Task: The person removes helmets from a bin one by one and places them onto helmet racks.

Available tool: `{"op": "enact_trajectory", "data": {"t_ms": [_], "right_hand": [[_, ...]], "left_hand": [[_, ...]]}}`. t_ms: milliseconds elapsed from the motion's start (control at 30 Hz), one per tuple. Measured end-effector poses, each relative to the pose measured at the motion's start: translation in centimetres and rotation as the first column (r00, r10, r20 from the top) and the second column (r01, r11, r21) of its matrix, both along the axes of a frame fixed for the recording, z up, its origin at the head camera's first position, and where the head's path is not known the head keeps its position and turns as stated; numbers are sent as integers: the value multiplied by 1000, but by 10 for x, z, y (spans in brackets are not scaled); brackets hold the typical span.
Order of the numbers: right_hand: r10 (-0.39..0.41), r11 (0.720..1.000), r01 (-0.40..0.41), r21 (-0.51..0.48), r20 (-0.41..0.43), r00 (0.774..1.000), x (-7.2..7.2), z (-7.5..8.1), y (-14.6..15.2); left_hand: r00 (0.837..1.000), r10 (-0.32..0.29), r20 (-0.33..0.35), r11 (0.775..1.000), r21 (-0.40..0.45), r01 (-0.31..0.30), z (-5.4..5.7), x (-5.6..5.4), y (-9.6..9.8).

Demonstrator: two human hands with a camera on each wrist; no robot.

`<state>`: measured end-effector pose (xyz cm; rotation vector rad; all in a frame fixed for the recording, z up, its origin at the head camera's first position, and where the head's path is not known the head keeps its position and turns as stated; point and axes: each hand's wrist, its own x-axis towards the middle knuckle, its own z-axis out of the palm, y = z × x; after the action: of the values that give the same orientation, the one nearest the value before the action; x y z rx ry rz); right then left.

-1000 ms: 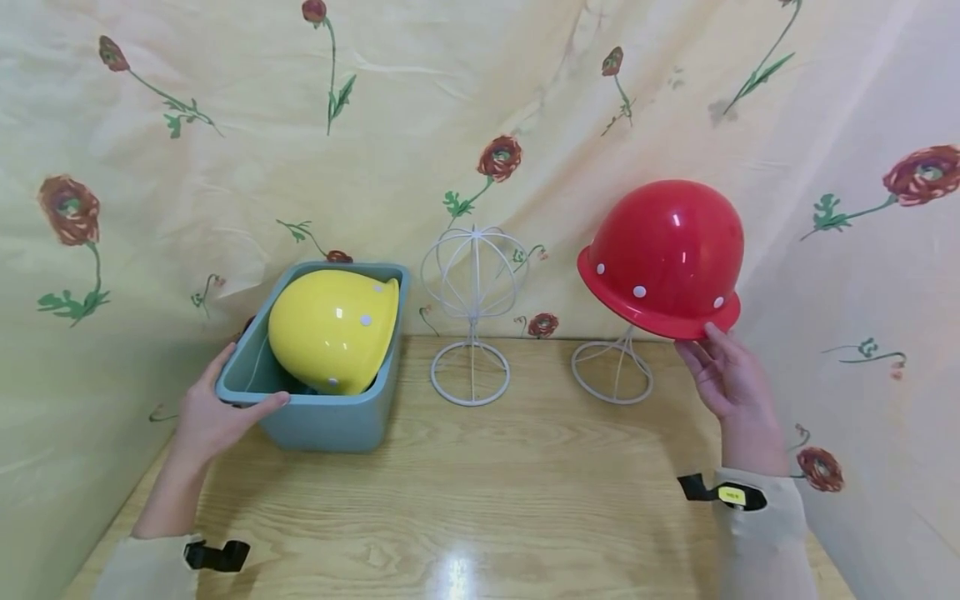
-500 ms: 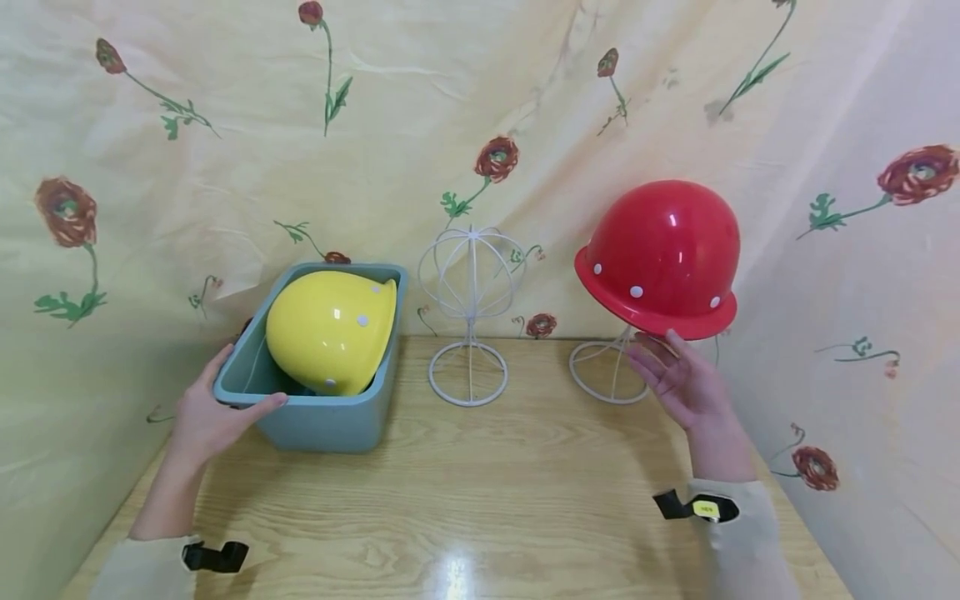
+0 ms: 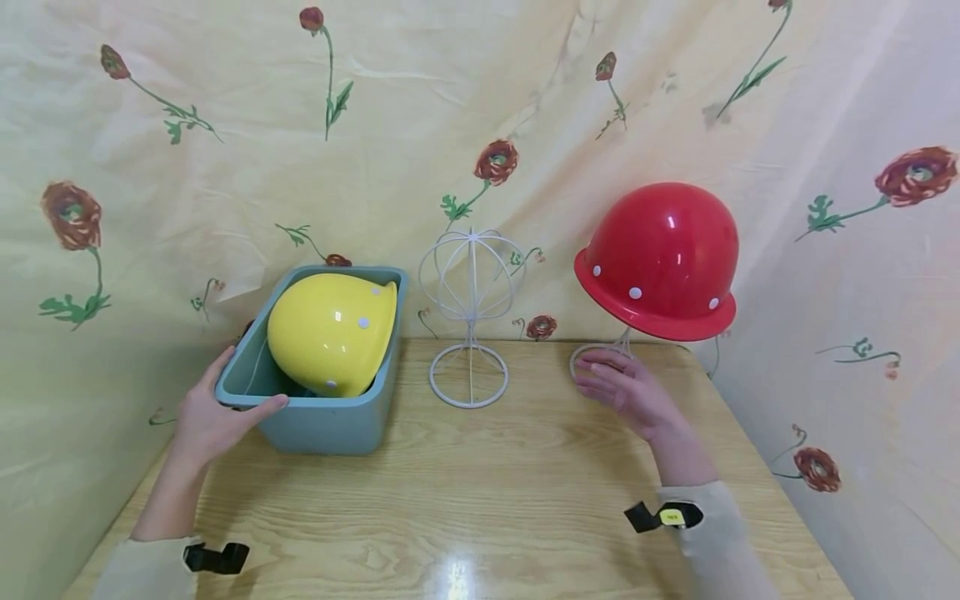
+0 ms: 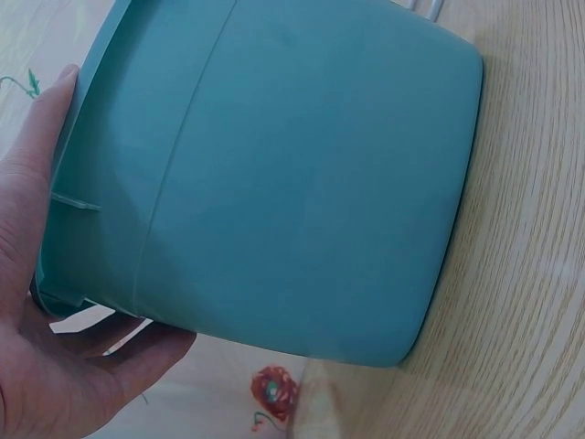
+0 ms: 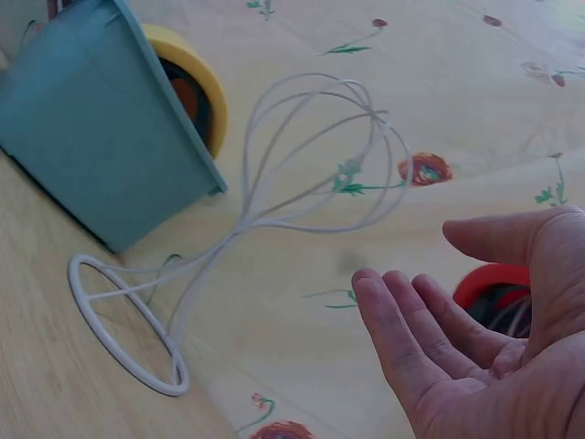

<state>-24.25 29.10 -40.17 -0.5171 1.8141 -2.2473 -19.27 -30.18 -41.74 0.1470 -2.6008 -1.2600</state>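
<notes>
My left hand grips the near-left corner of a blue-green plastic bin, thumb along the front rim and fingers down the outer side. Inside the bin a yellow hard hat lies on its side. At the right, a red hard hat sits slightly tilted on a white wire stand, whose base is partly covered by my right hand. That hand holds nothing; its fingers are relaxed and thumb apart in the right wrist view, below the red hat's brim.
A second white wire stand, bare, stands between the bin and the red hat. All rest on a wood-grain table. Flower-printed cloth hangs behind and along both sides.
My right hand has let go of the red hard hat's brim and moved left and down. The hat stays on its stand; my left hand keeps its grip on the bin.
</notes>
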Motion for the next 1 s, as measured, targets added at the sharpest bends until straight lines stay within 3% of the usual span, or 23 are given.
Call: {"op": "enact_trajectory", "data": {"t_ms": [367,700,1000], "right_hand": [[28,988,-31,150,19,999,-7,-16,-41],[78,978,-87,190,54,995,-13,-25,-82],[113,971,-120,206,47,993,-10,-20,-120]], "left_hand": [[1000,3,16,1000,6,-3,0,0,0],[1000,13,12,1000,5,-13,1,0,2],[1000,4,2,1000,4,-4,0,0,1]]}}
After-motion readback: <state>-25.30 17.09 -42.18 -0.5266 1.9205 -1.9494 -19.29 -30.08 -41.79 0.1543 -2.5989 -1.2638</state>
